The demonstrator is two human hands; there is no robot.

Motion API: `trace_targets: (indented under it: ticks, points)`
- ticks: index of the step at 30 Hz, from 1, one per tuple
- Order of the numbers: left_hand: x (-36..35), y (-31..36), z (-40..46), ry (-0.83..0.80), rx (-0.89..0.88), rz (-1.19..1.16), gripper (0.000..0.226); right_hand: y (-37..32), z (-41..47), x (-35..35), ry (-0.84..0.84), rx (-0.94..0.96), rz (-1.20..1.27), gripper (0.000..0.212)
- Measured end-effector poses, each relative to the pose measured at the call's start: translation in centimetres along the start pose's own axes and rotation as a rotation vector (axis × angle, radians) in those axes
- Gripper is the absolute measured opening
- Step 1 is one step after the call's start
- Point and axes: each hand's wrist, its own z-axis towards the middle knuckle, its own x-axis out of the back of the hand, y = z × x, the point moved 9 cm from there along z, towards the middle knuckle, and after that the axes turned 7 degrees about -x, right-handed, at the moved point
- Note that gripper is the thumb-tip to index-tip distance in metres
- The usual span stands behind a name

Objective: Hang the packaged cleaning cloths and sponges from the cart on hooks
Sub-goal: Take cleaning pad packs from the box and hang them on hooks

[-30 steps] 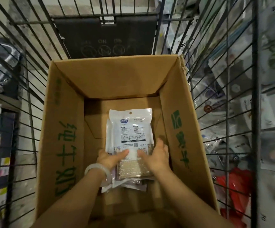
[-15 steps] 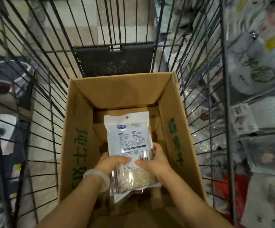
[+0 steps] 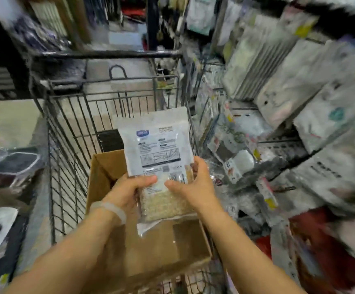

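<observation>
A stack of clear-and-white packaged cleaning cloths [image 3: 158, 149], with beige cloth showing at the bottom, is held upright above the cardboard box [image 3: 100, 172]. My left hand [image 3: 127, 193] grips the stack's left edge with the thumb across the front. My right hand [image 3: 195, 185] grips its right edge, thumb on the front and fingers behind. The box sits inside the black wire cart [image 3: 66, 132]. How many packs are in the stack is hard to tell.
Display racks on the right carry many hanging packaged goods [image 3: 295, 98], blurred by motion. A red item [image 3: 325, 247] lies low on the right. The cart handle bar [image 3: 108, 54] crosses the top. Shelves with dark goods [image 3: 13, 164] stand on the left.
Both hands have lifted the stack of packs up out of the box to above its rim. The view has swung upward, bringing the racks on the right into sight.
</observation>
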Motion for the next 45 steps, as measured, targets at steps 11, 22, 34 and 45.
trace_targets:
  ticks: [11,22,34,45]
  points:
    - [-21.9,2.9,-16.6,-0.377,-0.211,0.151,0.061,-6.3,-23.4,21.4,0.411,0.228,-0.029,0.097]
    - [-44.3,4.6,-36.4,-0.635,-0.680,0.097,0.063,-12.9,-50.8,36.6,1.156,0.540,-0.357,0.049]
    - [-54.9,7.7,-57.4,-1.051,-1.491,0.389,0.092,-19.5,-65.6,45.2,0.923,0.770,0.096,0.085]
    - [-58.6,9.5,-54.0,-1.132,-1.431,0.162,0.068,-15.2,-65.7,49.5,0.892,0.730,0.484,0.054]
